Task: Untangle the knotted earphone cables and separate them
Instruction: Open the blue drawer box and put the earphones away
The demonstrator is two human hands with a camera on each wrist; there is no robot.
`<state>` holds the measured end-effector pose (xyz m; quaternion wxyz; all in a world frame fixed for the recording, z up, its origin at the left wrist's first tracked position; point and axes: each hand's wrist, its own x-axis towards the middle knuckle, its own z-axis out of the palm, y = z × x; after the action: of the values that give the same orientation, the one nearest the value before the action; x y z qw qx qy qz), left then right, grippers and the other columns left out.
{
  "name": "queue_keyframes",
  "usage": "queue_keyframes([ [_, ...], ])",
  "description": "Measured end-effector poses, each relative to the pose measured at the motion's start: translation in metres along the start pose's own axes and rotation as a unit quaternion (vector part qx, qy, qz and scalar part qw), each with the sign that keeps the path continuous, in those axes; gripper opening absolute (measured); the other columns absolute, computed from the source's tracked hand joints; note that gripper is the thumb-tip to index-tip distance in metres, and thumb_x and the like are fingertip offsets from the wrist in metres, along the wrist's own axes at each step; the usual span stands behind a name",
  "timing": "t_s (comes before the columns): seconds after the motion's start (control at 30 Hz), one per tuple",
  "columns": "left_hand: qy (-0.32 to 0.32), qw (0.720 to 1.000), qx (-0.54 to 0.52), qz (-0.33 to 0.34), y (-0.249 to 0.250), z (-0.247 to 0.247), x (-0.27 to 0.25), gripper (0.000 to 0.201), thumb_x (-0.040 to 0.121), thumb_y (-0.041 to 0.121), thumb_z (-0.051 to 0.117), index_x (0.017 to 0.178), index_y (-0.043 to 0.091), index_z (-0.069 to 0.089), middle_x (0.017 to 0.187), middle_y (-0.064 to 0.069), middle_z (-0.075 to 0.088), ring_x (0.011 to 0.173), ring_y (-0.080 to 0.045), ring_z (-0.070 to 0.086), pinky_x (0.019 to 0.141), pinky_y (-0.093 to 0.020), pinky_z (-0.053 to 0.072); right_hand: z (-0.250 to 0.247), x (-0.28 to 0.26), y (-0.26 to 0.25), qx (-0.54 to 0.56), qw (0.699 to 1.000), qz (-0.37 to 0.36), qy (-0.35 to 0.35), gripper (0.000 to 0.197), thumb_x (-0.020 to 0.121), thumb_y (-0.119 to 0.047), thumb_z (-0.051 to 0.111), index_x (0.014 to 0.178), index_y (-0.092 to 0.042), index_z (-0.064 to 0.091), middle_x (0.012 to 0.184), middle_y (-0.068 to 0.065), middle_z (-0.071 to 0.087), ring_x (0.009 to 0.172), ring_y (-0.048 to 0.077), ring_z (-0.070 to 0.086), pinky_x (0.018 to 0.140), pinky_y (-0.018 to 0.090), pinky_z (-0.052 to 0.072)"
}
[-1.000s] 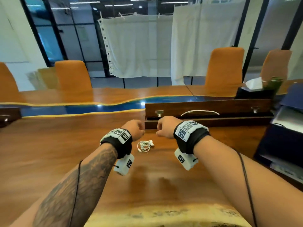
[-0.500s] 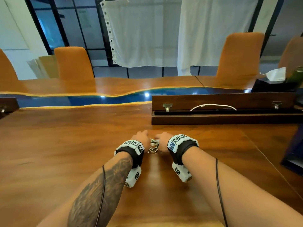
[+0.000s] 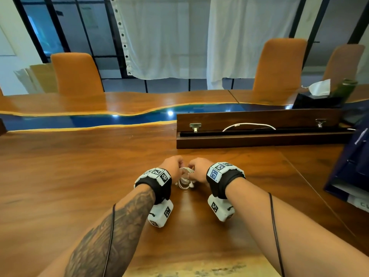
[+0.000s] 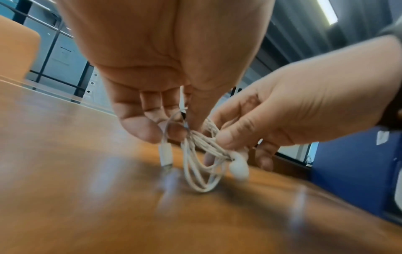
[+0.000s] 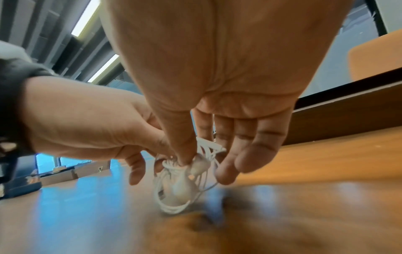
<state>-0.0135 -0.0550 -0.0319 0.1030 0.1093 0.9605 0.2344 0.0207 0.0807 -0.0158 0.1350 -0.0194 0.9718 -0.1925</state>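
Two hands: both pinch one white bundle.
Left hand (image 4: 152, 56): fingertips grip the earphone cables (image 4: 202, 154) (plug hanging).
Right hand (image 5: 217, 68): thumb and fingers grip them.
Place: just above the near table (image 3: 79, 176).

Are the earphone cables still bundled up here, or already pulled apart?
Still bundled. The earphone cables hang as one coiled tangle pinched by the left hand and right hand, loops drooping to the table.
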Motion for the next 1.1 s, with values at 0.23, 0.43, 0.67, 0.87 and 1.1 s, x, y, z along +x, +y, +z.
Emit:
queue_keyframes([
  [0.23,0.022,0.987,-0.114,0.115,0.058,-0.033,-0.037,0.008,0.095,0.018,0.065,0.093,0.016,0.058,0.086,-0.007,0.073,0.069,-0.021,0.066,0.065,-0.042,0.061,-0.067,-0.076,0.004,-0.020,0.995,0.009,0.093,0.018,0.093,-0.021,0.066,0.108,-0.012,0.072,0.098,0.006,0.072,0.091,0.023,0.068,0.079,0.035,0.055],
  [0.43,0.051,0.960,-0.147,0.231,0.153,-0.067,-0.076,0.009,0.095,0.022,0.067,0.099,0.020,0.059,0.093,0.001,0.070,0.078,-0.014,0.067,0.059,-0.023,0.049,-0.139,-0.164,0.021,-0.021,0.978,0.041,0.202,0.021,0.093,-0.018,0.065,0.111,-0.018,0.054,0.102,0.004,0.063,0.087,0.022,0.061,0.065,0.031,0.045],
  [0.67,0.042,0.919,-0.195,0.341,0.276,-0.076,-0.130,0.017,0.093,0.019,0.069,0.100,0.022,0.053,0.091,-0.006,0.074,0.077,-0.022,0.071,0.061,-0.034,0.057,-0.206,-0.284,0.058,-0.067,0.949,0.102,0.291,0.021,0.095,-0.024,0.062,0.111,-0.020,0.048,0.106,0.004,0.059,0.093,0.024,0.057,0.074,0.034,0.043],
  [0.87,-0.005,0.894,-0.228,0.385,0.360,-0.050,-0.170,0.018,0.094,0.017,0.068,0.099,0.021,0.050,0.077,-0.002,0.066,0.062,-0.016,0.063,0.045,-0.030,0.050,-0.238,-0.365,0.107,-0.080,0.935,0.155,0.310,0.020,0.092,-0.025,0.067,0.105,-0.018,0.055,0.101,0.003,0.066,0.080,0.020,0.061,0.058,0.029,0.042],
  [1.1,-0.032,0.898,-0.192,0.395,0.421,-0.008,-0.176,0.015,0.095,0.002,0.050,0.095,0.016,0.057,0.096,-0.013,0.065,0.079,-0.024,0.062,0.060,-0.031,0.049,-0.245,-0.394,0.165,-0.068,0.935,0.216,0.274,0.023,0.092,-0.015,0.068,0.114,-0.014,0.058,0.083,-0.002,0.062,0.070,0.016,0.060,0.053,0.024,0.045],
])
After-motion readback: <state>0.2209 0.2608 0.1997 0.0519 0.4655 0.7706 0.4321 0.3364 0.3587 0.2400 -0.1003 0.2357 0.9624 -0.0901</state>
